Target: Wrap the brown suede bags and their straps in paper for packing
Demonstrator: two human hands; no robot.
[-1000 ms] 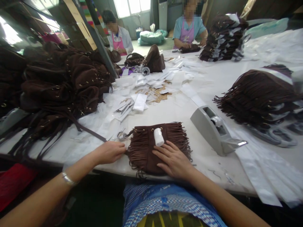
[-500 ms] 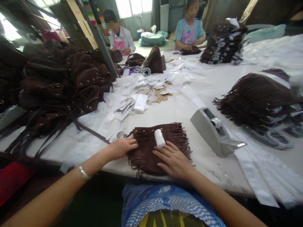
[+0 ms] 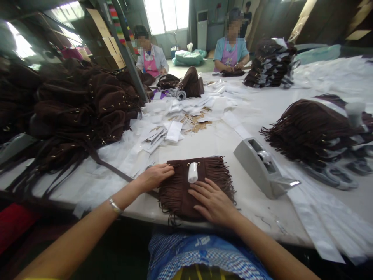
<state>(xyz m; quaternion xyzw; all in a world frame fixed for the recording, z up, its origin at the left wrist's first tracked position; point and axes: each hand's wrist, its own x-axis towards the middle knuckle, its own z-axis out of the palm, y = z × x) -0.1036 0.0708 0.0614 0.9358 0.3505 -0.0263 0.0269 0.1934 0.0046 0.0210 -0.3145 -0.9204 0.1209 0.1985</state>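
Note:
A dark brown fringed bag (image 3: 182, 194) lies flat on the table in front of me, with brass eyelets along its top edge. A small white wrapped roll (image 3: 192, 173) rests on its upper middle. My right hand (image 3: 214, 200) lies open on the lower right of the bag, fingers spread, their tips just below the roll. At the top left corner, my left hand (image 3: 155, 177) has its fingers bent together on the bag's edge; its thumb is hidden. A brown strap (image 3: 113, 171) passes beneath my left forearm towards the bag.
A grey tape dispenser (image 3: 264, 167) stands to the right, beside long white strips (image 3: 317, 225). Stacked fringed bags (image 3: 309, 128) lie farther right. Brown bags (image 3: 72, 105) are heaped at left. White packets (image 3: 174, 131) and brown tags (image 3: 196, 122) are scattered ahead. Two people work across the table.
My left hand has shifted up to the bag's top left corner, its fingers more bent. My right hand stays flat on the bag. The head view has tilted slightly upward.

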